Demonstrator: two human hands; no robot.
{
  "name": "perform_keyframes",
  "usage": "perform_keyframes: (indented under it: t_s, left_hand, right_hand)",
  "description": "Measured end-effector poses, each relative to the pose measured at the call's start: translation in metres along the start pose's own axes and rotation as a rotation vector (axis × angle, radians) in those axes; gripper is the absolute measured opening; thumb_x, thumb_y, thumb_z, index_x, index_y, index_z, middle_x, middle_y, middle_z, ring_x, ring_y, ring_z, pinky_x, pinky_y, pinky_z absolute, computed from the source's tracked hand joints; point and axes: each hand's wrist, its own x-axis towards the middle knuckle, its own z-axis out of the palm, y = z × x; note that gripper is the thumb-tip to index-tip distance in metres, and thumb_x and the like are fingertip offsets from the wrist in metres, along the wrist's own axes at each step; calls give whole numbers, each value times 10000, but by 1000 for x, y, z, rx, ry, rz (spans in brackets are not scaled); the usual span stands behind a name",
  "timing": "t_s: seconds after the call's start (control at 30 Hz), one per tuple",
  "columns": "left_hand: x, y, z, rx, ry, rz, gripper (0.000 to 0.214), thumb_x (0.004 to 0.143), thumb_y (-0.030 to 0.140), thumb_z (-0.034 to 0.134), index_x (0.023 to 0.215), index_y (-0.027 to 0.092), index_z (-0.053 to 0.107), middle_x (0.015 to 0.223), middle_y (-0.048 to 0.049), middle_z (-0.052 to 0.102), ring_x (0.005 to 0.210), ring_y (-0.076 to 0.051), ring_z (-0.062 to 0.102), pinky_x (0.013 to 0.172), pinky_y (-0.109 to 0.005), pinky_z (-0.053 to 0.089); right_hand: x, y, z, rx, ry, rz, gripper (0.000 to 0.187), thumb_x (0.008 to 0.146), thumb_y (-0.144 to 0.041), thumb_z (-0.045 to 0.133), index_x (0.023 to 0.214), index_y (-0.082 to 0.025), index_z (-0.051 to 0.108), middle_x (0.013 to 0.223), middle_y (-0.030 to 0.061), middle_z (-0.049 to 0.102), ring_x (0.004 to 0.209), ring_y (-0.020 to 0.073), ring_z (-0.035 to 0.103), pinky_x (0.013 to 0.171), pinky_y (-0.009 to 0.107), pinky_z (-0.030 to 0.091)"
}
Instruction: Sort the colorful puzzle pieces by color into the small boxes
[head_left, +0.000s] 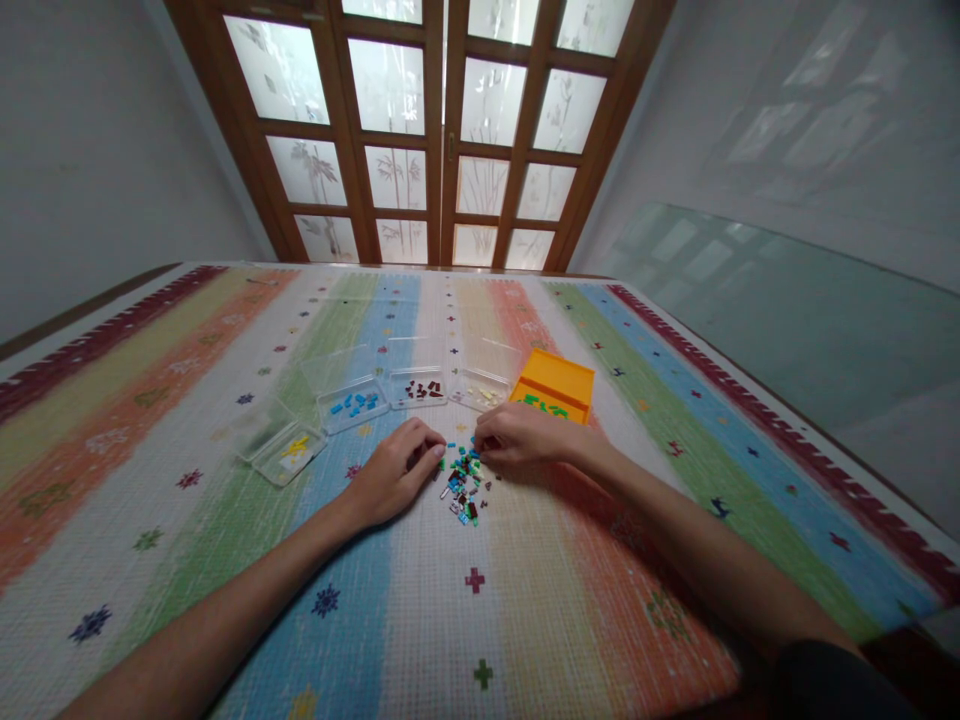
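Note:
A pile of small toy building bricks [463, 485] in blue, green, brown and other colours lies on the tablecloth between my hands. My left hand [399, 468] rests at the pile's left edge with its fingers curled and the thumb against the forefinger. Over the pile's upper right edge, my right hand [519, 436] points its fingers down in a pinch. Whatever either hand's fingertips hold is hidden or too small to name. Loose blue bricks lie between the two sets of fingertips.
Beyond my hands stand open clear boxes: one with yellow bricks [296, 447], one with blue bricks [355, 404], one with brown bricks [424, 390], one with cream pieces [486, 397]. An orange box [556, 374] with green bricks stands at the right. Wood-and-glass doors [442, 130] are behind the striped tablecloth [427, 620].

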Motion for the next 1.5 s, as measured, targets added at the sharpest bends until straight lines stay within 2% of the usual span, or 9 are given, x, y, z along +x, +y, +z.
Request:
perform_keyframes:
  t_s: [0.2, 0.5, 0.7, 0.8, 0.93, 1.13, 1.3, 1.5]
  left_hand:
    - [0, 0, 0, 10, -3, -2, 251, 997, 347, 465, 931, 176, 637, 872, -43, 610, 804, -189, 579, 784, -346, 479]
    - [0, 1, 0, 14, -11, -5, 268, 999, 376, 461, 928, 188, 638, 868, -45, 621, 804, -193, 578, 785, -345, 482]
    - [-1, -1, 1, 13, -13, -7, 265, 999, 373, 458, 944, 188, 640, 892, -49, 626, 831, -201, 591, 800, -361, 486]
    - [-1, -1, 1, 14, -17, -4, 265, 1004, 370, 451, 940, 191, 636, 892, -47, 627, 834, -198, 588, 810, -363, 487]
    - [-1, 0, 1, 10, -19, -4, 265, 1007, 367, 444, 938, 192, 630, 894, -49, 627, 833, -197, 585, 809, -362, 489]
    - [0, 0, 0, 8, -15, 0, 262, 1006, 362, 446, 932, 192, 631, 887, -50, 629, 827, -197, 590, 803, -365, 492]
    - [-1, -1, 0, 14, -20, 6, 260, 1010, 358, 447, 939, 187, 630, 900, -54, 631, 840, -195, 592, 814, -363, 491]
    - [-1, -1, 0, 19, -24, 9, 267, 1009, 356, 449, 947, 180, 639, 904, -58, 632, 844, -198, 594, 815, -361, 490]
  right_hand:
    - [0, -2, 1, -13, -26, 44, 157, 880, -108, 619, 967, -158, 740, 951, 85, 745, 786, 154, 616, 688, 251, 420]
    - [-1, -1, 2, -11, -4, -11, 151, 870, -87, 603, 909, -163, 727, 921, 68, 706, 753, 149, 577, 654, 258, 391]
    - [-3, 3, 0, 55, 6, -26, 127, 886, -98, 594, 891, -164, 702, 930, 73, 699, 786, 157, 585, 697, 260, 420]
    - [-9, 8, -8, 126, 81, -13, 105, 908, -123, 585, 934, -153, 682, 944, 82, 704, 808, 162, 599, 734, 262, 444]
    - [-15, 23, -14, 139, 262, 85, 116, 920, -134, 558, 966, -145, 664, 926, 87, 708, 754, 158, 596, 699, 262, 437]
    - [-13, 49, -1, 57, 450, 213, 140, 879, -126, 580, 995, -163, 649, 916, 74, 725, 747, 163, 614, 698, 262, 409]
    - [-11, 54, 7, -17, 490, 254, 186, 894, -148, 584, 1057, -180, 668, 989, 90, 749, 844, 195, 650, 739, 275, 408]
    - [-15, 44, -6, -2, 508, 187, 185, 874, -116, 574, 1001, -163, 699, 968, 85, 744, 840, 181, 645, 762, 273, 422]
